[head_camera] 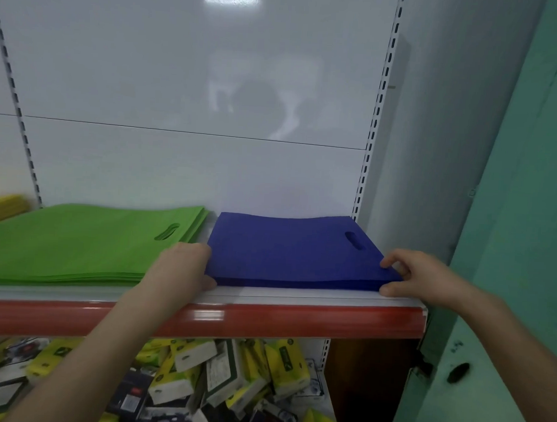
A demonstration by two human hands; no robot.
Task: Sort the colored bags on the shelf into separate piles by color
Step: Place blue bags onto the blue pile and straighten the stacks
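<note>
- Head view: blue pile (pixel 294 253) lies flat at the right end of the shelf (pixel 298 297), just beside the green pile (pixel 75 242). The yellow pile (pixel 0 207) is far left.
- Blue pile sits directly between the hands, long axis along the shelf front, each hand at one near corner.
- Left hand (pixel 184 264) curls round the left edge. Right hand (pixel 419 276) pinches the right corner, fingers above and thumb at the front.
- Blue pile: thin, even-edged stack with an oval handle slot at the right rear.

Shop; slotted shelving (pixel 376 119); tissue packs (pixel 283 367)
</note>
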